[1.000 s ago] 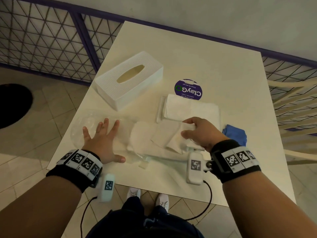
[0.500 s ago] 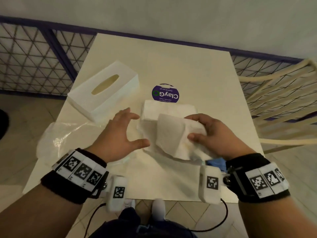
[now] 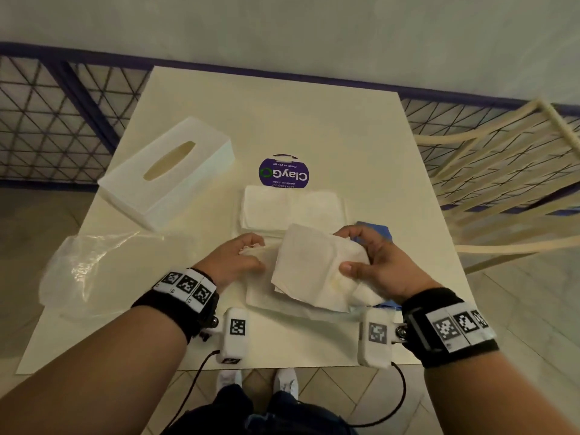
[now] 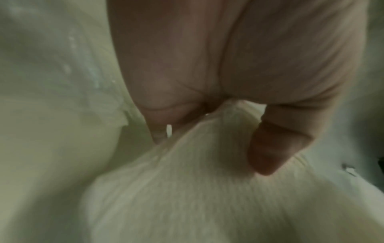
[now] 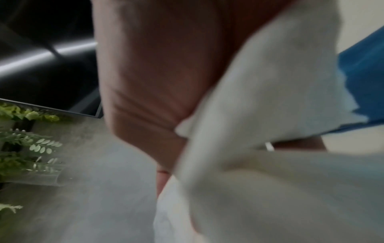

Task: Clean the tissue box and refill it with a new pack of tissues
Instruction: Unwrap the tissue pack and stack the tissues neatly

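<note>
The head view alone shows the box (image 3: 166, 171) at the surface's (image 3: 361, 146) far left, apart from both hands. The left wrist view shows the left hand (image 3: 233, 260) with fingers (image 4: 274, 148) curled, pinching tissues (image 3: 310, 268). The right hand (image 3: 375, 262), palm turned inward, grips their other end, above a blue cloth (image 5: 365, 74).

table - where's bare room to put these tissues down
Bare: the far half of the table, beyond the tissue box and purple sticker, and the near edge under your wrists. Crowded: the middle, with the tissue stack, blue cloth and plastic wrapper on the left.
</note>
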`<move>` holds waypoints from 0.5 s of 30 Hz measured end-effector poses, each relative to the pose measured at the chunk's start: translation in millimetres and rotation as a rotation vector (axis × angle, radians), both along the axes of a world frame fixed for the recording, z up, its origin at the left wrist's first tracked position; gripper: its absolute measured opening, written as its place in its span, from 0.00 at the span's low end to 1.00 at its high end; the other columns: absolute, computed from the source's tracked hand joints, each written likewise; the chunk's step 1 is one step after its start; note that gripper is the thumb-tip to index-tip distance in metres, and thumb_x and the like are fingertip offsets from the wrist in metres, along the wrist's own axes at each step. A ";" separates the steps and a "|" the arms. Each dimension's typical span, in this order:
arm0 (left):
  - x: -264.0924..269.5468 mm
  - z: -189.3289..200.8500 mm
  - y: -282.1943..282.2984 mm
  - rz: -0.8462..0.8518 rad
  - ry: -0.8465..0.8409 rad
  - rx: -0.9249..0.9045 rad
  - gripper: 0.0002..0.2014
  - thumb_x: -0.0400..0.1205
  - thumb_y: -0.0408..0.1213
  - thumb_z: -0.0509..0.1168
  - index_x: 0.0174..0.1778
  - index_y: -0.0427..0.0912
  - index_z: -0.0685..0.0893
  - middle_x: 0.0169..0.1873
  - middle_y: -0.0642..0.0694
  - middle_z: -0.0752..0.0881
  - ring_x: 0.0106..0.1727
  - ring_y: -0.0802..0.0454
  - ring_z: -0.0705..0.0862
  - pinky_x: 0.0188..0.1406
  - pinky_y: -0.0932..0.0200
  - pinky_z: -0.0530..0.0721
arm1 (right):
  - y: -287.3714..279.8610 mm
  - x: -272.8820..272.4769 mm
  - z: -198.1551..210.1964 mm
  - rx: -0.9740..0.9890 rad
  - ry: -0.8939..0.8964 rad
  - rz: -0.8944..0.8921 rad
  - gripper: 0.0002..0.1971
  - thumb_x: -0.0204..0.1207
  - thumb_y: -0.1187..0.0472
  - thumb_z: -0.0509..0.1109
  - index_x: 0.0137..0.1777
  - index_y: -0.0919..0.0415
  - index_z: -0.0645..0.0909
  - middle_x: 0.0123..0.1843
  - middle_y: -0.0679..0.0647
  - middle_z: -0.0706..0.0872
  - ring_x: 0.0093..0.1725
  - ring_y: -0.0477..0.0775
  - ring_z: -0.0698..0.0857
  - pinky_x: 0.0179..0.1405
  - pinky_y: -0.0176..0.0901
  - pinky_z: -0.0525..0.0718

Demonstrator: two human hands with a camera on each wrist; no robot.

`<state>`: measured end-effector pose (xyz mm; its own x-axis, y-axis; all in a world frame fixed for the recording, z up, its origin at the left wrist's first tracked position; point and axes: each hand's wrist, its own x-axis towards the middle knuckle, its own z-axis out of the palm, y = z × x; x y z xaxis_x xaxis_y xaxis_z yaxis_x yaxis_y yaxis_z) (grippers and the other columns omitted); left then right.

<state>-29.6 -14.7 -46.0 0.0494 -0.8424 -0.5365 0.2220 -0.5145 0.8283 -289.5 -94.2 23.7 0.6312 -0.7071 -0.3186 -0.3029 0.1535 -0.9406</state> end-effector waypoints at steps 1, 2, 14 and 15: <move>-1.4 -0.4 1.4 0.000 0.002 0.019 0.19 0.52 0.35 0.74 0.38 0.51 0.83 0.47 0.48 0.85 0.45 0.44 0.83 0.42 0.56 0.81 | 0.0 0.2 -1.6 0.009 0.009 -0.002 0.22 0.71 0.73 0.73 0.52 0.41 0.82 0.50 0.56 0.86 0.46 0.59 0.86 0.48 0.53 0.86; -1.3 -2.4 2.2 0.005 0.022 0.028 0.15 0.54 0.34 0.74 0.34 0.50 0.81 0.45 0.46 0.85 0.42 0.44 0.82 0.38 0.55 0.80 | -1.0 0.7 -3.1 0.010 0.027 -0.007 0.23 0.72 0.73 0.72 0.53 0.41 0.81 0.50 0.59 0.86 0.46 0.60 0.86 0.49 0.56 0.86; 1.1 -15.8 9.2 -0.059 -0.641 0.067 0.19 0.77 0.45 0.71 0.60 0.56 0.71 0.60 0.50 0.77 0.57 0.47 0.80 0.56 0.57 0.76 | -13.8 20.0 -17.7 -0.328 0.569 0.091 0.08 0.78 0.55 0.70 0.45 0.60 0.78 0.36 0.53 0.81 0.38 0.53 0.79 0.35 0.37 0.73; 0.0 -17.5 9.6 -0.049 -0.644 0.068 0.16 0.79 0.46 0.68 0.60 0.55 0.71 0.59 0.51 0.77 0.54 0.47 0.79 0.53 0.57 0.75 | -13.4 23.2 -15.9 -0.345 0.557 0.122 0.08 0.78 0.56 0.69 0.43 0.60 0.76 0.34 0.52 0.78 0.37 0.53 0.77 0.35 0.39 0.72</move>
